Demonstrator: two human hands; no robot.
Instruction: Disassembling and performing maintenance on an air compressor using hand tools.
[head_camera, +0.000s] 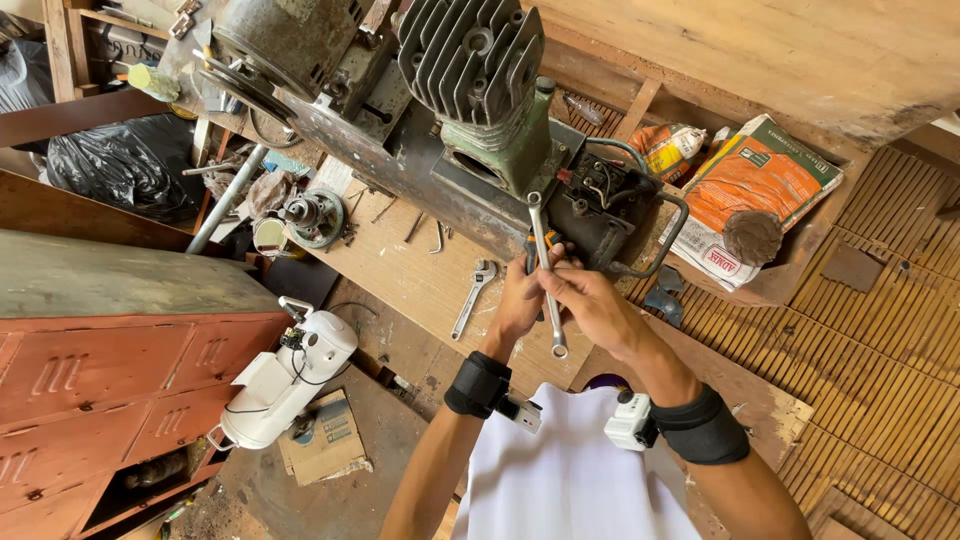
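My right hand (590, 303) grips the shaft of a long combination wrench (545, 272), whose top end sits against the green body of an air compressor pump (500, 150) with a finned cylinder head (470, 50). My left hand (520, 295) is closed beside it on an orange-handled tool (530, 243), mostly hidden by the fingers. Both wrists wear black bands with small white devices. A black electrical switch box (605, 205) with wires sits just right of the wrench's top end.
An adjustable wrench (473, 297) lies on the wooden board to the left. An electric motor (285, 40) is mounted top left. Orange bags (750, 190) rest in a wooden box on the right. A white appliance (285, 380) leans by a red metal cabinet (100, 380).
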